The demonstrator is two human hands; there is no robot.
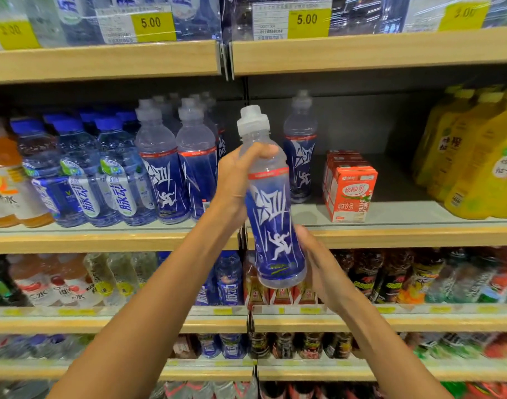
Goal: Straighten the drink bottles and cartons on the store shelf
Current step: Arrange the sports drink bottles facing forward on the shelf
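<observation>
Clear plastic drink bottle with blue label point(271, 214) is held slightly tilted, near, before the wood-edged middle shelf point(390, 236). Its shoulder is gripped by the left hand point(237, 180), fingers curled round it. Its lower part is touched by the right hand point(321, 266); those fingers are hidden, so their state cannot be told.

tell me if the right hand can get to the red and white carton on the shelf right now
Probably yes, once freed: the right hand now holds the base of the blue bottle, which the left hand also grips. The carton stands near the front of the shelf, with nothing before it.
</observation>
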